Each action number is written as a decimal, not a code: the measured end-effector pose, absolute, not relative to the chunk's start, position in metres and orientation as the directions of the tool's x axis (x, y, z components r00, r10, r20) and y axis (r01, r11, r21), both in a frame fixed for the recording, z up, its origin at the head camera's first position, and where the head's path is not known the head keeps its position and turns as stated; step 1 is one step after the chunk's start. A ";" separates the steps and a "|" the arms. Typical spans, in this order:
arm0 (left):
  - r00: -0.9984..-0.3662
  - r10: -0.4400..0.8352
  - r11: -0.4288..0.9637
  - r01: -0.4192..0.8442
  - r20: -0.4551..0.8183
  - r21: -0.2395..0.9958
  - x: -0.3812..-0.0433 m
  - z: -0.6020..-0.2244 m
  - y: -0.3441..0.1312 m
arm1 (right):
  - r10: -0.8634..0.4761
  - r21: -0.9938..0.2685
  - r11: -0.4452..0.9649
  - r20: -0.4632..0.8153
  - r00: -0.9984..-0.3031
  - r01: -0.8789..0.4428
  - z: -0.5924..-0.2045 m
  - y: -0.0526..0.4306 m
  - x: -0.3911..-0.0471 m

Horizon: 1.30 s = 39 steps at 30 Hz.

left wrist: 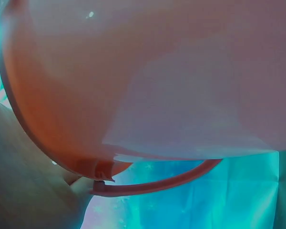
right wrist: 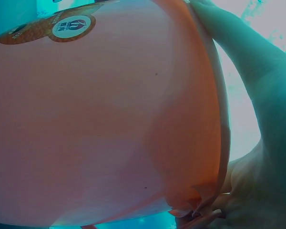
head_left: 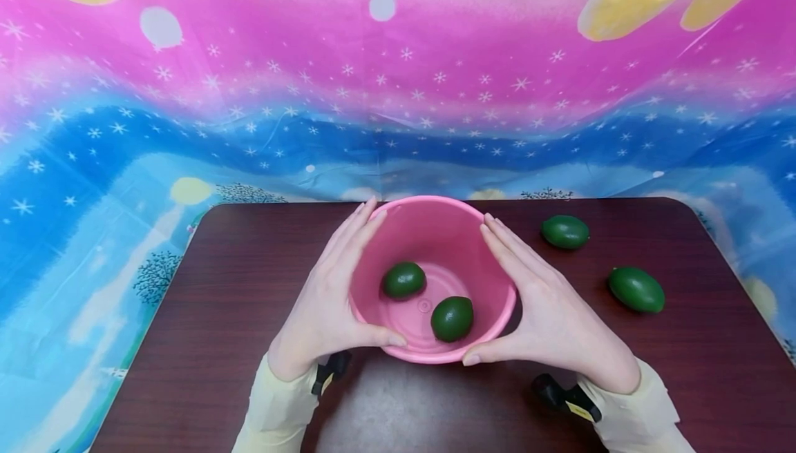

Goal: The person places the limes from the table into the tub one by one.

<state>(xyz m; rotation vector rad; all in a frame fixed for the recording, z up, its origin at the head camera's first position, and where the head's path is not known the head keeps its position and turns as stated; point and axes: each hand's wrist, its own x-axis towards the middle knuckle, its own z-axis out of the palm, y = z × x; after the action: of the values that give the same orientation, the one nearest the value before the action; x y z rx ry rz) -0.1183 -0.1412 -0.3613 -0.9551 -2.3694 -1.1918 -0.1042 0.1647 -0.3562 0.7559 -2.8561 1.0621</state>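
Note:
A pink plastic bucket (head_left: 429, 235) is held between both hands, its mouth facing up toward the head camera. One green lime (head_left: 403, 280) and a second lime (head_left: 452, 319) lie on its bottom. My left hand (head_left: 323, 304) grips the left side, thumb over the near rim and fingers along the wall. On the right side, my right hand (head_left: 553, 308) grips it likewise, thumb at the near rim. In the left wrist view the bucket's outer wall (left wrist: 171, 86) fills most of the picture, with its handle (left wrist: 157, 189) below. The right wrist view shows a round sticker (right wrist: 72, 26) on the wall.
Two more limes sit on the dark wooden table (head_left: 236, 287) right of the bucket: one lime (head_left: 564, 232) farther back, another lime (head_left: 636, 289) nearer the right edge. A colourful printed cloth (head_left: 398, 101) hangs behind the table and down its sides.

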 end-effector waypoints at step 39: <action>-0.816 0.439 0.555 0.576 0.377 0.600 -0.122 -0.373 -0.148 | -0.444 -0.600 0.662 0.169 -0.880 -0.449 -0.358 0.165 -0.104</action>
<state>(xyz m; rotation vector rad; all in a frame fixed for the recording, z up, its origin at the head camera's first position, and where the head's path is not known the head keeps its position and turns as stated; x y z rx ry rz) -0.1217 -0.1478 -0.3730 -0.8596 -2.6042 -1.1064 -0.1036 0.1654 -0.3580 0.7673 -2.8567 1.0355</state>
